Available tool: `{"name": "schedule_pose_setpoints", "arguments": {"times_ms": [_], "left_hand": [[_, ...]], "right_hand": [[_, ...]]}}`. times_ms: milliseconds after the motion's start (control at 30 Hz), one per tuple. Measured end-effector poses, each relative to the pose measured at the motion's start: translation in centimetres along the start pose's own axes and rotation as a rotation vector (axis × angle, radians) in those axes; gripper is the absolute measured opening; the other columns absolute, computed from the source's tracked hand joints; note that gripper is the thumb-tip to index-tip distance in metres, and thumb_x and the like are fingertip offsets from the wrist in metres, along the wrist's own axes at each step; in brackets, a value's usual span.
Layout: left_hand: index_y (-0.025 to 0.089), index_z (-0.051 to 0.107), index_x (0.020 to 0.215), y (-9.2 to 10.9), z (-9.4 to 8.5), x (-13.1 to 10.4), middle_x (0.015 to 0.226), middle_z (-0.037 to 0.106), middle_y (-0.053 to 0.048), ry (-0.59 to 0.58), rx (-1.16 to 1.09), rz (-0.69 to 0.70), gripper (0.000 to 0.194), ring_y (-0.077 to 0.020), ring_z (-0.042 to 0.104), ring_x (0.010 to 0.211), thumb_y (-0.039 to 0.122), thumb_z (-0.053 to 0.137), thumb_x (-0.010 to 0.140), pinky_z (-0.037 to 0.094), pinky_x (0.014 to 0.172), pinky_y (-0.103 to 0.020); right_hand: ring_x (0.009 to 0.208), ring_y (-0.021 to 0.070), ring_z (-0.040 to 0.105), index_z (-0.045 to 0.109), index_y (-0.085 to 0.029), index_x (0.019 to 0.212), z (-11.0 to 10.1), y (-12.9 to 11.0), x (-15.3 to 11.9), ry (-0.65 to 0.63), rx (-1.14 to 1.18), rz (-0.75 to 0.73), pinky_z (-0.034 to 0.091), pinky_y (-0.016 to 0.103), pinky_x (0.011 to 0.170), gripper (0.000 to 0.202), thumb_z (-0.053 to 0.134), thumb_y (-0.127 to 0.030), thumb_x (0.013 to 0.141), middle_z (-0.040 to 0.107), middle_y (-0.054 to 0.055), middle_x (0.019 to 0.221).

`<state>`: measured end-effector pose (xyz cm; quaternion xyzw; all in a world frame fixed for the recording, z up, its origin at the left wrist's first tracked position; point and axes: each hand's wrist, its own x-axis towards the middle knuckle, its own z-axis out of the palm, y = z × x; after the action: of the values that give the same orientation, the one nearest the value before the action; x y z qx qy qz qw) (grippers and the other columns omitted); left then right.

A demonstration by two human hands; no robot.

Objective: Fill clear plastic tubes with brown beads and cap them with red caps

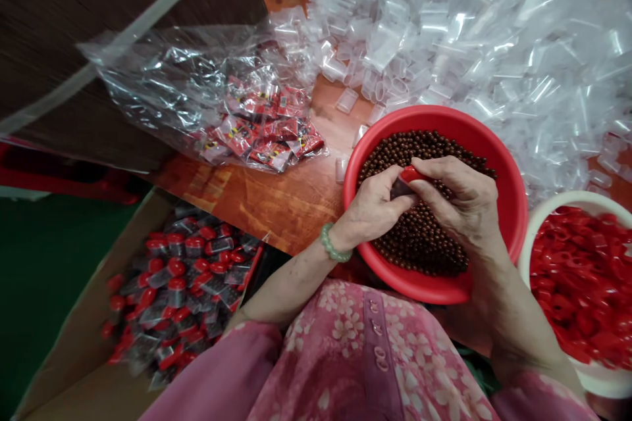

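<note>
Between the fingers of my left hand (pixel 372 209) is a small plastic container (pixel 401 189), tilted, its contents looking dark. My right hand (pixel 464 200) pinches the red cap (pixel 409 174) at the container's upper end; whether the cap is fully seated I cannot tell. Both hands hang over a red plastic basin (pixel 513 204) filled with small round brown balls (pixel 424 260). To the right, a white tub (pixel 528 230) holds a heap of loose red caps (pixel 577 276).
Clear plastic containers (pixel 444 33) are piled across the back of the wooden table (pixel 276 204). A clear bag (pixel 162 92) with red packets (pixel 271 138) lies left of the basin. Lower left, a cardboard box (pixel 79 335) holds many red-capped containers (pixel 178 289).
</note>
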<state>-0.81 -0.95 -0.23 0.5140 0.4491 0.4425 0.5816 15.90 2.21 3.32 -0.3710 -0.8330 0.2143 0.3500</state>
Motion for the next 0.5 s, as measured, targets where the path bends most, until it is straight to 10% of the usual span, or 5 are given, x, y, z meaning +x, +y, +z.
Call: {"name": "schedule_pose_setpoints", "arguments": {"times_ms": [233, 500], "left_hand": [[0.016, 0.062, 0.095, 0.4, 0.0, 0.4, 0.082, 0.064, 0.001, -0.076, -0.603, -0.170, 0.042, -0.0115, 0.059, 0.076, 0.042, 0.087, 0.073, 0.049, 0.078, -0.027], [0.014, 0.068, 0.087, 0.2, 0.0, 0.8, 0.080, 0.066, 0.002, -0.131, -0.717, -0.144, 0.042, -0.0107, 0.058, 0.080, 0.041, 0.093, 0.067, 0.048, 0.086, -0.027]], "right_hand": [[0.123, 0.0337, 0.064, 0.034, -0.018, 0.155, 0.1, 0.0, -0.2, -0.274, -0.239, -0.145, 0.057, 0.051, 0.100, 0.080, 0.070, -0.050, 0.091, 0.063, 0.019, 0.136], [0.102, 0.0332, 0.066, 0.034, -0.007, 0.150, 1.7, -0.1, -0.5, -0.112, -0.554, -0.260, 0.056, 0.048, 0.084, 0.069, 0.058, -0.033, 0.090, 0.067, 0.020, 0.116]]}}
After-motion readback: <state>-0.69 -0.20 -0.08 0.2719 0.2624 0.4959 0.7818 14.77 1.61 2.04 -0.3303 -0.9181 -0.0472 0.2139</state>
